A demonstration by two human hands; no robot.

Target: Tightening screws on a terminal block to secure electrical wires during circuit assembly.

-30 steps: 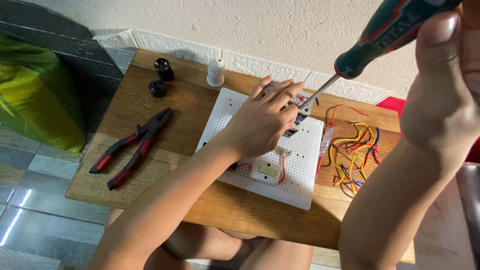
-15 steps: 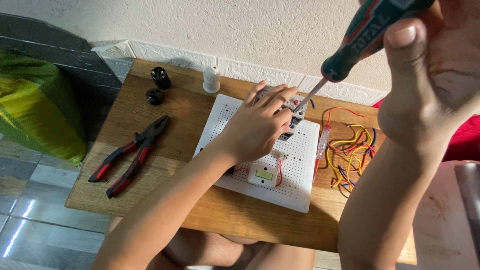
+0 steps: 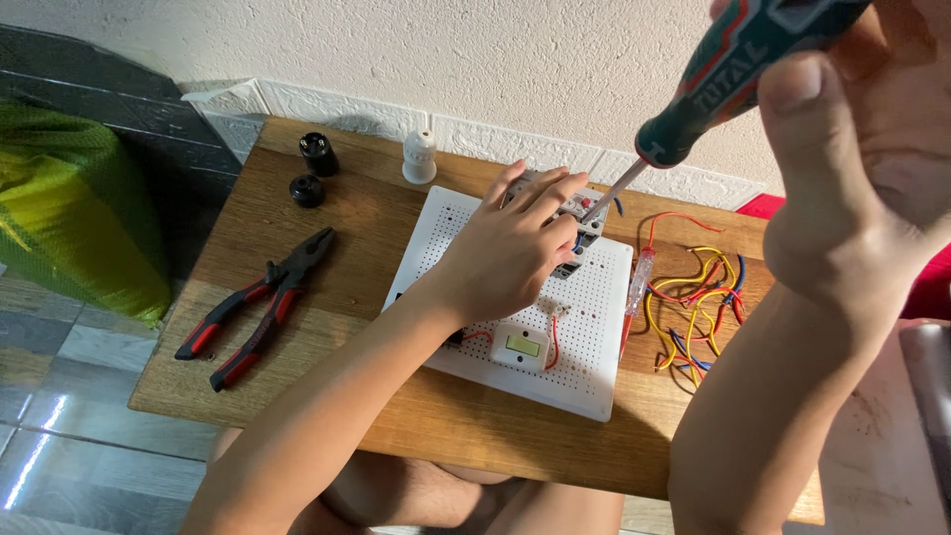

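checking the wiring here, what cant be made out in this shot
Head view:
- Component under the left hand: mostly covered by the fingers.
- Screwdriver tip: too small to tell which screw it meets.
- Right hand: cut off by the top edge.
- Wire bundle: connections too tangled.

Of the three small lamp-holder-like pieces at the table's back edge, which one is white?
The white holder, standing nearest the perforated board; the two black pieces sit further left.
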